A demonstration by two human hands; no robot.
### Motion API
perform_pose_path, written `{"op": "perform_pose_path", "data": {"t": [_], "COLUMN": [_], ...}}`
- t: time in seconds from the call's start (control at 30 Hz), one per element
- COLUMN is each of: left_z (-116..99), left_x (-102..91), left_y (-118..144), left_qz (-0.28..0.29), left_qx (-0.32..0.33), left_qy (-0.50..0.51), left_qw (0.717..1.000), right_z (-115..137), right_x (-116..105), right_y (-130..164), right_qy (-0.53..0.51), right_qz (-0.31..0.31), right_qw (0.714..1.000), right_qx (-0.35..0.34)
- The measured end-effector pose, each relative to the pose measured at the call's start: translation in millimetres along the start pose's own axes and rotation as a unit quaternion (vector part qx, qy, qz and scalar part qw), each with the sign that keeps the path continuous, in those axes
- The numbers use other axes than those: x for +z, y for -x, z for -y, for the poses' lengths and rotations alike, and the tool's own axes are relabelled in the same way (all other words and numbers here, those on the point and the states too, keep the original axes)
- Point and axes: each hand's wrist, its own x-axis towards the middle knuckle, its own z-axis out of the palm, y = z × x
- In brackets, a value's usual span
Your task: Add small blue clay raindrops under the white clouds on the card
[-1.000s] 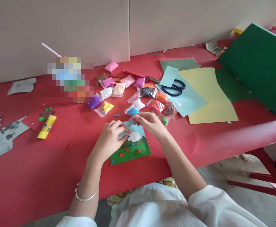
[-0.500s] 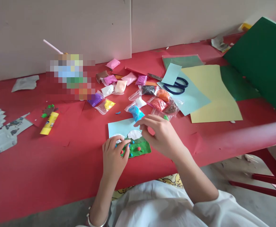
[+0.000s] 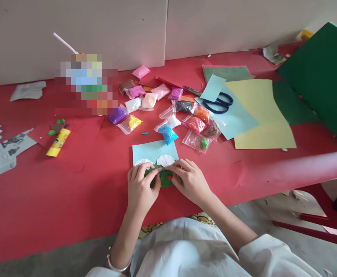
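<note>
Both hands sit low in the centre of the head view. The left hand (image 3: 141, 188) and right hand (image 3: 190, 180) lie side by side, fingertips pressed onto the green clay picture (image 3: 164, 177) on a light blue card (image 3: 152, 151), gripping nothing. White clay clouds (image 3: 165, 160) lie just above the fingers. Clay bags (image 3: 168, 134) lie scattered at centre, scissors (image 3: 218, 104) upper right, and a glue stick (image 3: 57, 142) at left on the red table (image 3: 70, 200).

Head-worn view, down onto table (image 3: 70, 200)
</note>
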Motion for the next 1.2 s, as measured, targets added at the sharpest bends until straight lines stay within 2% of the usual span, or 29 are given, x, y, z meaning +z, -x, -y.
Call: {"op": "perform_pose_path", "data": {"t": [0.4, 0.53, 0.67, 0.9, 1.2], "left_z": [-0.8, -1.2, -1.3, -0.8, -1.9], "left_x": [0.9, 0.7, -1.4, -2.4, -4.0], "left_y": [-1.0, -1.5, -1.8, -0.7, -1.3], "left_qz": [0.010, -0.002, -0.010, 0.016, -0.020], "left_qx": [-0.010, -0.008, 0.012, 0.046, 0.044], "left_qy": [0.000, -0.012, -0.026, -0.057, -0.045], "left_qw": [1.000, 1.000, 1.000, 0.997, 0.998], "right_z": [-1.6, -2.1, -2.9, -5.1, -3.3], "right_x": [3.1, 3.7, 4.2, 3.9, -0.3], "right_y": [-1.2, -1.4, -1.0, 1.5, 6.3], "right_qy": [0.029, 0.029, 0.014, 0.003, 0.020], "right_qz": [0.000, -0.005, -0.025, -0.027, -0.037], "right_qw": [0.999, 0.999, 0.999, 1.000, 0.998], "right_qx": [-0.017, -0.019, -0.017, -0.014, -0.045]}}
